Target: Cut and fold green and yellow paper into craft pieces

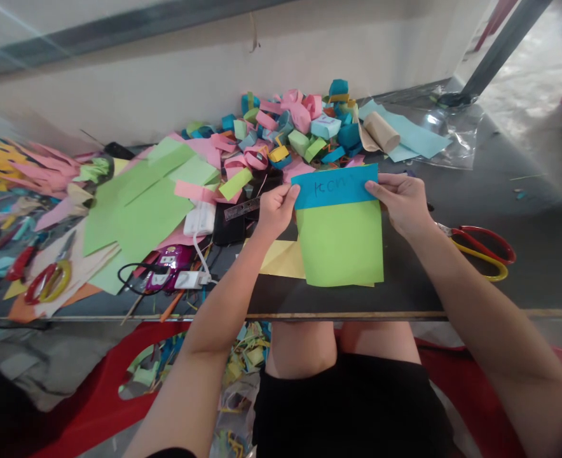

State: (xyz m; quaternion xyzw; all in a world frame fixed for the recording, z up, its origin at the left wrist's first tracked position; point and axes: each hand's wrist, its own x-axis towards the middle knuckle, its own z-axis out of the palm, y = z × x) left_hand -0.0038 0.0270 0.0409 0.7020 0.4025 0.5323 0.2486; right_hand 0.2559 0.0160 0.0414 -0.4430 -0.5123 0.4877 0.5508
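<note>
My left hand [280, 208] pinches the left end of a blue paper strip [335, 186] that has handwriting on it. At its right end, my right hand [402, 202] grips the same strip between thumb and fingers. A light green sheet [342, 245] extends down directly below the strip, over the table; whether the two are joined cannot be made out. Yellow paper [283, 259] lies partly beneath the green sheet. Just right of my right hand are scissors with red and yellow handles [484, 248], partly behind my forearm.
Paper loops [290, 130] are heaped at the back of the table [519, 210]. Green sheets [142, 203], a white charger [199, 219], a purple device [176, 257] and a second pair of scissors [52, 280] lie left. Light blue sheets [417, 137] and clear plastic lie back right.
</note>
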